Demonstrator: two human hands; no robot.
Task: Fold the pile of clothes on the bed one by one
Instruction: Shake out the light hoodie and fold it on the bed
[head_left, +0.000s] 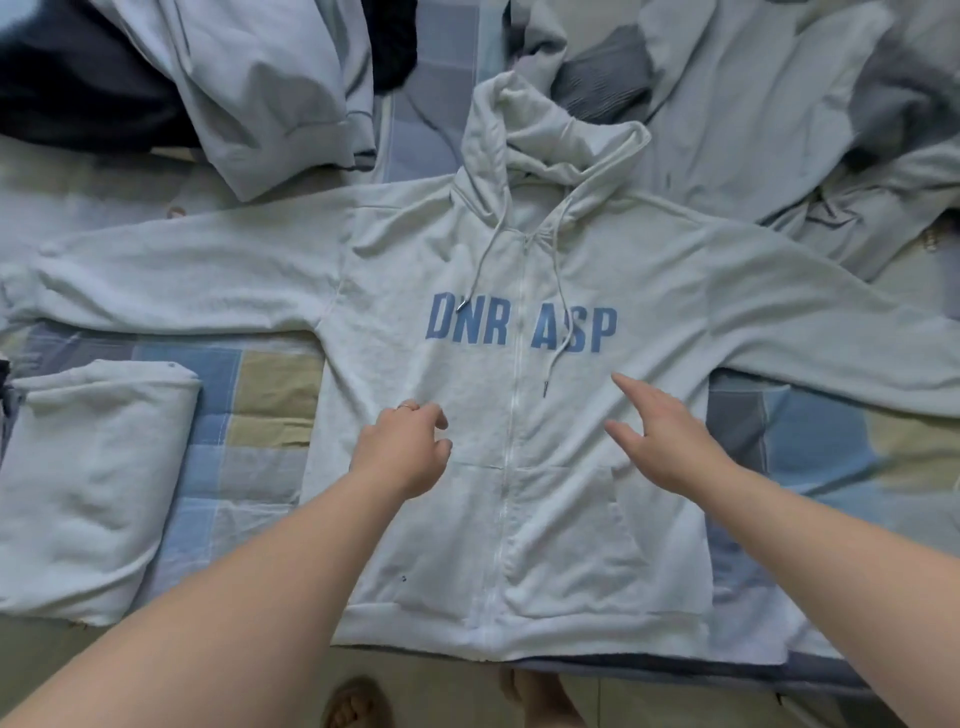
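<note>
One sleeve is cut off by the frame edge. The hoodie (561, 519) is spread flat on the bed (270, 395) beneath both hands — left hand (402, 449) loosely curled, nothing gripped; right hand (670, 441) fingers held straight, apart.

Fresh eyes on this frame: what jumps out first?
A light grey zip hoodie lies spread flat and face up in the middle of the bed, sleeves out to both sides, with blue DNR ASP lettering across the chest. Over its lower front are the left hand, loosely curled, and the right hand, fingers extended. A folded pale garment lies at the left, and unfolded clothes are heaped along the top.
</note>
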